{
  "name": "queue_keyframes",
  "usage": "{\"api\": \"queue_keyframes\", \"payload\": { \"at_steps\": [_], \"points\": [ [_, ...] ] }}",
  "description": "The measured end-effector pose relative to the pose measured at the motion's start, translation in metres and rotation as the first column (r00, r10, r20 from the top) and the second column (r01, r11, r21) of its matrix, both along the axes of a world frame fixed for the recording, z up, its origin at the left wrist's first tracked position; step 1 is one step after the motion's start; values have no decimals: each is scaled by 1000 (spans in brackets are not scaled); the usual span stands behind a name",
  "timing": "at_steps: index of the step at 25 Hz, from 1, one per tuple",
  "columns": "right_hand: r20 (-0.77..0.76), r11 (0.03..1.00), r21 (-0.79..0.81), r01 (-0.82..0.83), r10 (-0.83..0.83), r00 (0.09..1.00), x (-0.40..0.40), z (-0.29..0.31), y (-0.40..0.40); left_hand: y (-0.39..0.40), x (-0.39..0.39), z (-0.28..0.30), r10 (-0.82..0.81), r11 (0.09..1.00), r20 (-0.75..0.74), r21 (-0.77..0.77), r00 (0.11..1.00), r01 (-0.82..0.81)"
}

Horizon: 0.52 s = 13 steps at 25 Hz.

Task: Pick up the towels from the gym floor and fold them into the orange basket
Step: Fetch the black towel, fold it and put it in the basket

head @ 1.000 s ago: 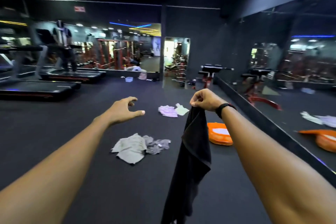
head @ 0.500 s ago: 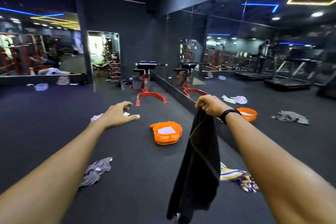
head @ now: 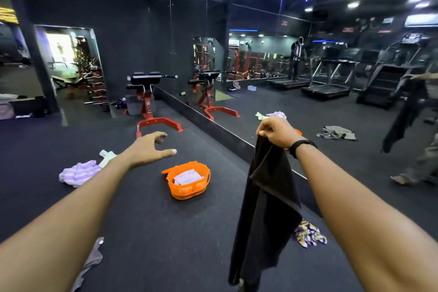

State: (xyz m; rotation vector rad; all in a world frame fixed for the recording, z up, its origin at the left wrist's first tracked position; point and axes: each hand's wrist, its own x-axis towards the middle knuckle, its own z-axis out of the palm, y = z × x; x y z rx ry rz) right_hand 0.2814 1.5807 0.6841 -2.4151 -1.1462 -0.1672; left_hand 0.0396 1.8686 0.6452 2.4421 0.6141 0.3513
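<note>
A: What is the right hand (head: 277,131) doing?

B: Its fingers are curled tight round the top edge of a long black cloth towel (head: 263,208), which hangs straight down from the knuckles. A black band (head: 302,147) sits on that wrist.

A: And the left hand (head: 148,148)?

B: Held out in the air with nothing in it. The fingers are spread and loosely bent, the thumb stuck out to the side, well apart from the fingers that grip the towel.

A: Where is the basket?

B: The oval orange plastic basket (head: 188,191) stands on the dark rubber gym floor (head: 147,232), below the left thumb and between the two hands. A folded pale striped towel (head: 187,176) lies inside it.

A: Other towels?

B: A crumpled lilac and white towel (head: 79,172) lies on the floor just beside the left forearm, behind the left fingers. A purple, yellow and white patterned towel (head: 308,233) lies below the right fingers, partly hidden by the hanging black one. A grey cloth (head: 91,261) shows under the left forearm.

A: Beyond the fingertips?

B: A red and black exercise bench (head: 148,102) past the left fingers, beside a wall mirror (head: 272,54).
</note>
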Motion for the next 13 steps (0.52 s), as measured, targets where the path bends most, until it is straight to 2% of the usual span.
{"api": "queue_keyframes", "payload": {
  "at_steps": [6,13],
  "points": [
    [-35,999,-43,-30,28,999,144,-18,61,61,124,-15,22,1000,-28,15,999,-22],
    [-143,994,-25,-108,103,984,276,6,165,142,252,13,126,992,43,9,991,-127]
  ]
}}
